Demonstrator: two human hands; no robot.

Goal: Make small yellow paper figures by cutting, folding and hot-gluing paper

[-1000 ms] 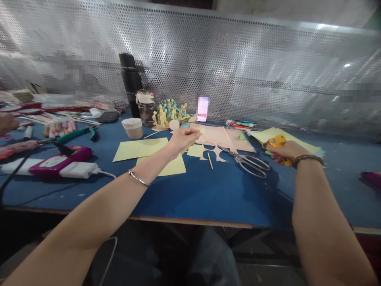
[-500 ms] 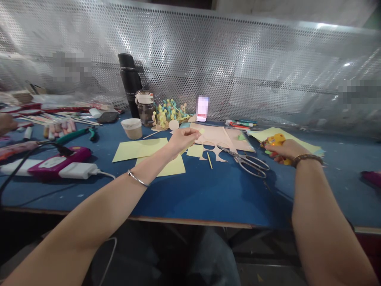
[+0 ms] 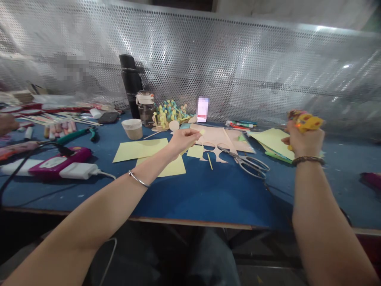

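My left hand [image 3: 187, 139] is closed in a pinch on a small pale-yellow paper piece [image 3: 202, 132], held above cut pink paper. On the right, my right hand [image 3: 305, 139] is wrapped round a yellow glue gun [image 3: 309, 122] with a small orange light glowing on it. It is raised above a stack of yellow and green paper sheets [image 3: 275, 139]. Between the hands, scissors [image 3: 251, 165] lie partly spread beside pink paper with round cut-outs [image 3: 216, 153]. A thin yellow strip [image 3: 210, 161] lies close by. Yellow sheets [image 3: 139, 149] rest beneath and left of my left forearm.
Behind stand a black flask [image 3: 131, 85], a lidded bottle [image 3: 145, 109], a paper cup [image 3: 133, 129], small paper flowers [image 3: 169, 113] and a lit phone [image 3: 203, 110]. A purple power strip [image 3: 62, 161] and pliers [image 3: 93, 134] lie left. Another person's hand [image 3: 7, 124] shows at the left edge.
My right hand has lifted the glue gun up and to the right, away from the paper stack, uncovering a green sheet. My left hand stays almost still with its paper piece.
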